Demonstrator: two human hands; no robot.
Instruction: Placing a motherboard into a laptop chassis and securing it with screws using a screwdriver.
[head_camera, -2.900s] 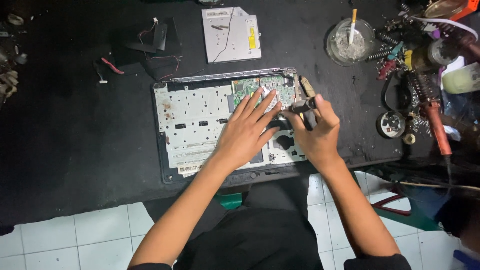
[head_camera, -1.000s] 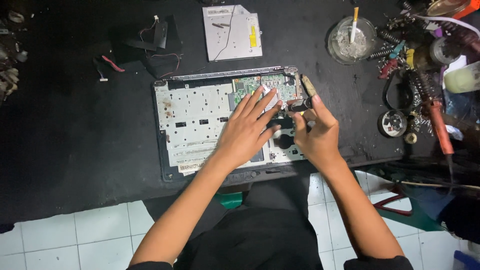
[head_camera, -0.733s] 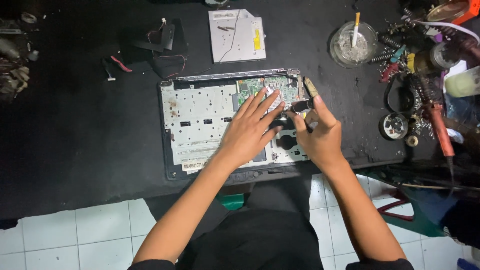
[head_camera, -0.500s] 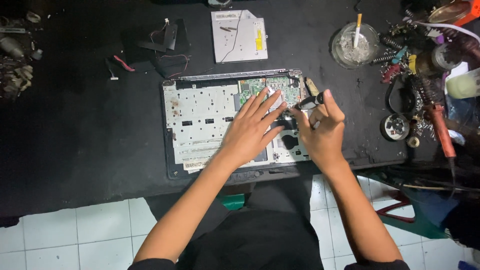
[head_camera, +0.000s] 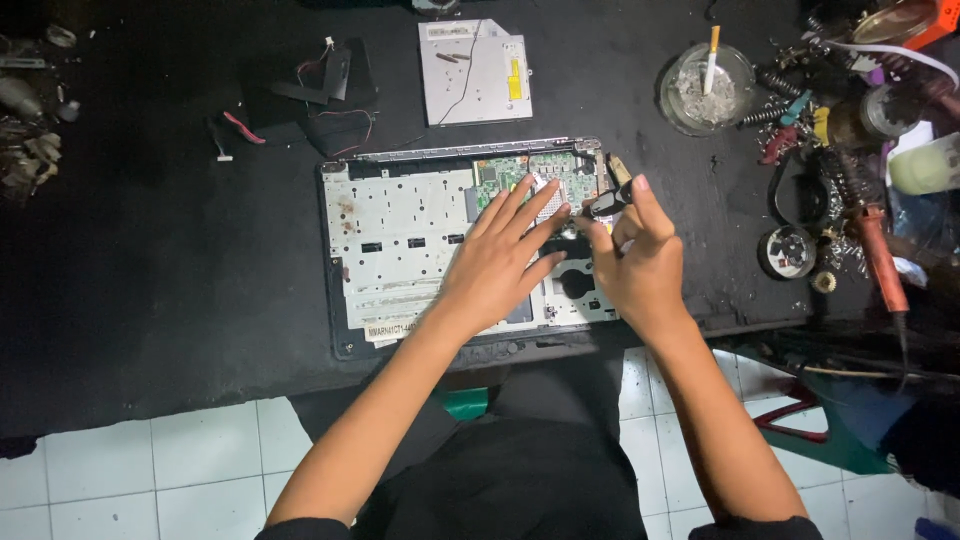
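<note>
Left hand (head_camera: 500, 262) lying flat, fingers spread wide, on opened laptop chassis (head_camera: 400, 240) at surface's middle. Right hand (head_camera: 635, 262) pinching screwdriver (head_camera: 605, 203) over chassis's right end, beside green circuit board (head_camera: 520, 170).

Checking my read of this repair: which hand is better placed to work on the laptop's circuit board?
Right hand: it holds the tool at the board. Left hand lies flat on the chassis.

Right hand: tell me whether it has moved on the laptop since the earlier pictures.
Barely. The right hand stays at the right end of the opened laptop chassis, gripping the screwdriver; only its fingers have shifted.
</note>
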